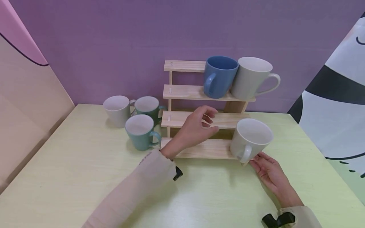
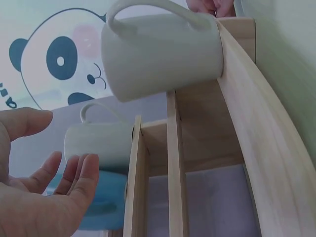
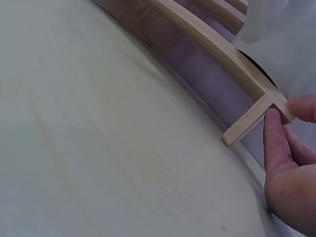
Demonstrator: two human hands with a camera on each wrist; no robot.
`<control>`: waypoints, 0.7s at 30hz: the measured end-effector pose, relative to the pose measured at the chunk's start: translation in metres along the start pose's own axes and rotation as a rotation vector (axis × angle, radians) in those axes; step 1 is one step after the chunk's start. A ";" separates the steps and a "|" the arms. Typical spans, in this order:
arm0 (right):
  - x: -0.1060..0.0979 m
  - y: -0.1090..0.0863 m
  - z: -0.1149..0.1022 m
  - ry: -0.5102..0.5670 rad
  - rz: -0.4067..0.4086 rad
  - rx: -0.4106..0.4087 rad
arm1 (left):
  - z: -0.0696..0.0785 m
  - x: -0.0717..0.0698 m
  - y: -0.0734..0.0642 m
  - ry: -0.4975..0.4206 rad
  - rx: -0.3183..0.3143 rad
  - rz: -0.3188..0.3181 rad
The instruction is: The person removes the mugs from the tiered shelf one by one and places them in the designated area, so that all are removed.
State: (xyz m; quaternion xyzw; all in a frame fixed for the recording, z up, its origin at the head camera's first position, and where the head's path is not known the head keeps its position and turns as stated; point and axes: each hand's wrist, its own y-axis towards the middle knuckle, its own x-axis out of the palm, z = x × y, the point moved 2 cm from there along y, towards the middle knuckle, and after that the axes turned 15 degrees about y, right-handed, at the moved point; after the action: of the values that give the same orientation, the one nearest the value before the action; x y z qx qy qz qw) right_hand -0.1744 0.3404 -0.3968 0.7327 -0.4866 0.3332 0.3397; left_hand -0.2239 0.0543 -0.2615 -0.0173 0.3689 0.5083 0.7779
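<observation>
A stepped wooden shelf (image 1: 199, 148) with several tiers stands at the back of the table. My right hand (image 1: 269, 172) pinches the right end of its lowest tier, thumb above and fingers beneath, as the right wrist view shows. On that end sits a white mug (image 1: 251, 139), slightly tilted, handle towards me. My left hand (image 1: 198, 126) hovers over the lower tiers, its fingers loosely curved around nothing. Higher up, a blue mug (image 1: 219, 77) and another white mug (image 1: 252, 79) stand side by side at the right.
Left of the shelf, several mugs cluster on the table (image 1: 71, 171): a white mug (image 1: 117, 110), a dark green mug (image 1: 147, 106) and a teal mug (image 1: 140, 133). Purple cloth (image 1: 128, 47) hangs behind, and a panda print (image 1: 336, 120) covers the right side.
</observation>
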 end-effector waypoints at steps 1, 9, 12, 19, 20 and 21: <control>0.000 0.000 0.000 0.003 -0.002 0.001 | 0.002 0.001 0.000 -0.001 0.003 -0.004; 0.000 0.001 0.000 0.013 -0.011 0.008 | 0.007 0.013 0.006 -0.033 0.015 -0.022; 0.000 0.001 0.000 0.012 -0.013 0.006 | 0.008 0.017 0.008 -0.036 0.013 -0.020; -0.001 0.001 0.001 -0.003 0.003 -0.016 | 0.007 0.030 0.015 -0.056 -0.024 -0.029; -0.001 0.001 0.001 -0.003 0.003 -0.016 | 0.007 0.032 0.016 -0.062 -0.032 -0.033; -0.001 0.000 0.001 -0.005 0.001 -0.014 | 0.006 0.033 0.016 -0.064 -0.039 -0.038</control>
State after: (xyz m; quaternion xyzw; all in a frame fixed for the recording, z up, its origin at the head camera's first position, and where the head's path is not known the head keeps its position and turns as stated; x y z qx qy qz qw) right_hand -0.1749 0.3398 -0.3985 0.7307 -0.4902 0.3282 0.3435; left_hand -0.2266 0.0907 -0.2708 -0.0230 0.3333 0.5011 0.7983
